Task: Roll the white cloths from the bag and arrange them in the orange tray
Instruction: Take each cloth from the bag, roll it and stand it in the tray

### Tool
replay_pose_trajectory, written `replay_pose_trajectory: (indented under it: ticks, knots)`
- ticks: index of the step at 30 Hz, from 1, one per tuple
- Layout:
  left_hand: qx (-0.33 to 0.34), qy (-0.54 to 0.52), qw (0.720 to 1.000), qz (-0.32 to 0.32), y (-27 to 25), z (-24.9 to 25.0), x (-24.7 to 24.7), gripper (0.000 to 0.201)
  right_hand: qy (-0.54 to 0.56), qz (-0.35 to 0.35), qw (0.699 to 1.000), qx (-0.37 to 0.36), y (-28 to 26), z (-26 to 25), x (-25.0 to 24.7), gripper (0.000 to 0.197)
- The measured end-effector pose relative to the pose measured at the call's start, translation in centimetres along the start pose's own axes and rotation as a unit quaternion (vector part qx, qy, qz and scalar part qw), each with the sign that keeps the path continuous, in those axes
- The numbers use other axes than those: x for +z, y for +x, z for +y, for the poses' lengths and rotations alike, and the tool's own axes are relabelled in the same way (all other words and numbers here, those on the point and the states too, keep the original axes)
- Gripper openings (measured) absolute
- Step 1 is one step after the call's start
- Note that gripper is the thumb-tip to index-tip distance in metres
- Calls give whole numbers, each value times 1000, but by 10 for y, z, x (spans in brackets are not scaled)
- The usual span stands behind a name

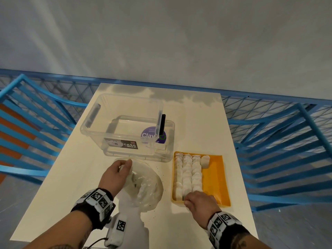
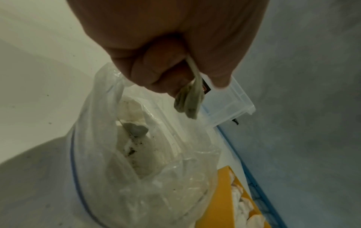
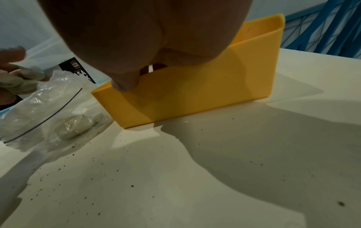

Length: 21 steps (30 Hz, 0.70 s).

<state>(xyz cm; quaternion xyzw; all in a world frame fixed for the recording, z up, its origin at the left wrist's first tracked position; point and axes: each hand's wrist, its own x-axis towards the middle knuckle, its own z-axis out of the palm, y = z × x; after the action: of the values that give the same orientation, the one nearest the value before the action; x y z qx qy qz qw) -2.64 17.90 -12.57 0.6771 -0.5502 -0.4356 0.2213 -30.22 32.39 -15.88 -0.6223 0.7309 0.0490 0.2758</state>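
Note:
My left hand [image 1: 124,168] pinches a limp white cloth [image 2: 188,103] between thumb and fingers, just above the mouth of the clear zip bag [image 1: 149,187]. The bag lies on the table with more white cloths [image 2: 136,146] inside; its edge runs under the same fingers. The orange tray [image 1: 215,178] sits to the right, holding three rows of rolled cloths [image 1: 186,173] plus one roll at the far end. My right hand [image 1: 188,199] is at the tray's near wall [image 3: 195,95], thumb on the rim. Its fingers reach inside and are hidden.
A clear plastic storage box [image 1: 125,97] stands on its lid behind the bag. Blue metal chairs [image 1: 36,123] flank the cream table [image 1: 197,123] on both sides. Dark specks dot the tabletop [image 3: 132,185] near the bag.

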Motion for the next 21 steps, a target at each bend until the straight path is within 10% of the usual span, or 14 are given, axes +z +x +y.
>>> replay_pose_trajectory:
  ticks: [14, 21]
  knots:
    - [-76, -276, 942, -176, -13, 54, 17, 21, 127, -4, 992, 12, 2, -11, -33, 33]
    - [-24, -257, 937, -235, -27, 95, 64, 18, 450, 80, 889, -1, 10, -65, -103, 17]
